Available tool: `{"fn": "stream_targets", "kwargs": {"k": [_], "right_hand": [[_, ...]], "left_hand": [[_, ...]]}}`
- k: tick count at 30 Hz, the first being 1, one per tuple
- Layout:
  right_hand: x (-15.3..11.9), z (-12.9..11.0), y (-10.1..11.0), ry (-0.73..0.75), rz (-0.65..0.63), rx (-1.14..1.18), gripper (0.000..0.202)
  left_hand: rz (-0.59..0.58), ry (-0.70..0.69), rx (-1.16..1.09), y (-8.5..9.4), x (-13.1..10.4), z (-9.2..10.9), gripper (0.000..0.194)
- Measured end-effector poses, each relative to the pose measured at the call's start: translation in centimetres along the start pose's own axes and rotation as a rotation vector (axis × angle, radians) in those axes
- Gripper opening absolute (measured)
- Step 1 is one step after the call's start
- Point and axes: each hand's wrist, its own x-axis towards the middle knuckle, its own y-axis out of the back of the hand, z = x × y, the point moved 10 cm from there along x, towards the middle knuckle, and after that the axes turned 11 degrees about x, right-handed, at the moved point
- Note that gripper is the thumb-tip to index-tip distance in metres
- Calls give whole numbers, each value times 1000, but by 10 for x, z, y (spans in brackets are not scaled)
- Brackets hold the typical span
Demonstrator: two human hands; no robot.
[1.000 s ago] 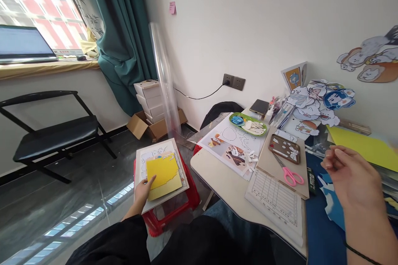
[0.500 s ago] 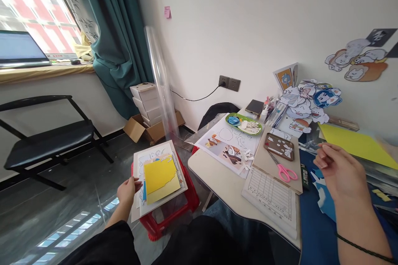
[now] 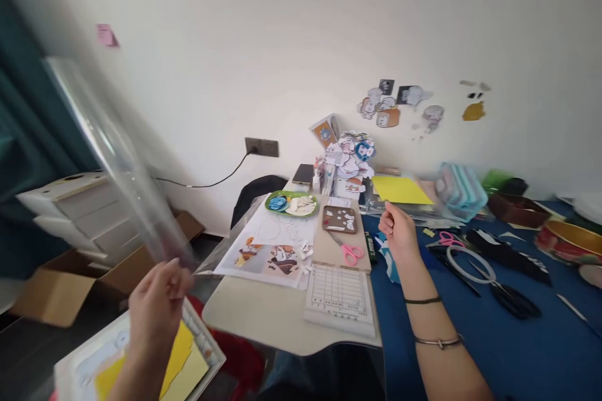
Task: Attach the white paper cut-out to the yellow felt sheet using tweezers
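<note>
My left hand, blurred by motion, is raised over the stack of papers with yellow sheets on the red stool; its fingers are curled, and what they hold, if anything, cannot be made out. My right hand hovers over the blue tabletop with fingers curled together, near a blue paper scrap. Between the hands, pink scissors lie on a beige board beside a brown tray of small cutouts. A printed drawing sheet lies left of them, under a green tray of blue and white pieces.
A gridded pad lies at the front of the white table. To the right are a white ring, black-handled scissors and a teal container. A clear plastic roll leans at the left near cardboard boxes.
The view has swung right, showing more of the blue table. My left hand has lifted from beside the paper stack to above it. My right hand remains raised with curled fingers.
</note>
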Motion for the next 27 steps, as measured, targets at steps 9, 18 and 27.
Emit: {"fn": "stream_targets", "kwargs": {"k": [9,18,27], "right_hand": [[14,-7,31,53,98,-12,35],[46,-24,96,-57,347,-216,17],[86,-6,98,-212,397,-466,21]], "left_hand": [[-582,-445,179,-253,-49,68,33],[-685,-948,388,-309,-87,43,22],[-517,-1329,497,-296,-107,61,23]]}}
